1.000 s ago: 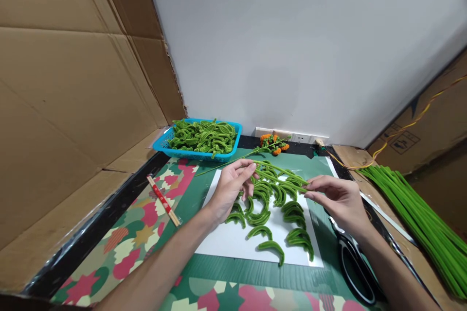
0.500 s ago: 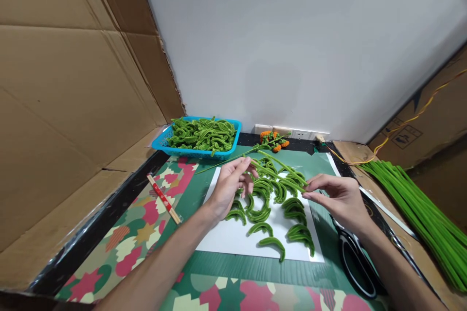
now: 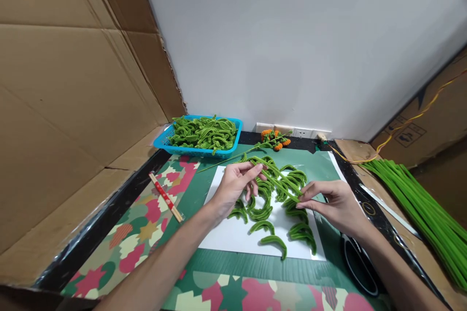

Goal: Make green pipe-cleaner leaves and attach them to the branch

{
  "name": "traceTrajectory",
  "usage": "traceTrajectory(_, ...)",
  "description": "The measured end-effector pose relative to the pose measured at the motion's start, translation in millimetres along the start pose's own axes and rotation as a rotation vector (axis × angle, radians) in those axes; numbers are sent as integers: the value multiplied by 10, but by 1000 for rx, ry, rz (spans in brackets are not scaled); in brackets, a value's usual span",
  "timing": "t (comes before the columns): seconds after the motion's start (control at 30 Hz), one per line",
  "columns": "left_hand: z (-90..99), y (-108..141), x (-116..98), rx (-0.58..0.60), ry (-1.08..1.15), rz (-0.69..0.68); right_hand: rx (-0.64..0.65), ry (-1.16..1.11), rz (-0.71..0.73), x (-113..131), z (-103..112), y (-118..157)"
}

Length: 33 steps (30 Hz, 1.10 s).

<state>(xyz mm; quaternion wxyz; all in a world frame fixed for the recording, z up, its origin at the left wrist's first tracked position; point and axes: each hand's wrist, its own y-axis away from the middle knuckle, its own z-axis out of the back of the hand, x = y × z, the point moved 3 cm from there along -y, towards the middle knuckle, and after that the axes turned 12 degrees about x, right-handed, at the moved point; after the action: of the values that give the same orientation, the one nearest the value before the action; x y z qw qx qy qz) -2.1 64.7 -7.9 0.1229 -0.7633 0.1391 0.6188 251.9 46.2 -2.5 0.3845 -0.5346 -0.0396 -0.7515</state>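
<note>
Between my hands stretches a bent green pipe cleaner, slanting down to the right above a white sheet. My left hand pinches its upper left part between thumb and fingers. At the lower right end, my right hand grips it with thumb and forefinger. Curved green pipe-cleaner pieces lie below on the sheet: a ring-like cluster, a stacked bunch on the right, and a single curved piece near the front.
A blue basket full of green pieces stands at the back left. Behind the sheet lies an orange-flowered stem. Wrapped chopsticks are on the left. Scissors lie under my right forearm, and long green pipe cleaners farther right.
My right hand has moved slightly down and left with its end of the pipe cleaner. My left hand has shifted a little right and its fingers have closed further along the strand.
</note>
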Motion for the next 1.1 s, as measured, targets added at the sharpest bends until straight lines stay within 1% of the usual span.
traceTrajectory(0.23, 22, -4, 14, -22, -27, -17, -13, 140, 74, 53, -17, -12)
traceTrajectory(0.5, 38, 2, -3, -65, -47, -42, 56, 257, 71, 44, -71, 3)
traceTrajectory(0.6, 46, 3, -3, -72, -48, -44, 62, 284, 76, 30, -83, 8)
traceTrajectory(0.77, 57, 10, 3, -85, -33, -51, 49, 346, 100, 34, -92, 0)
traceTrajectory(0.97, 50, 14, 2, -92, -5, -56, -31, 427, 157, 92, -91, 15)
traceTrajectory(1.1, 38, 15, -7, -94, -7, -48, -19, 436, 165, 107, -103, 21)
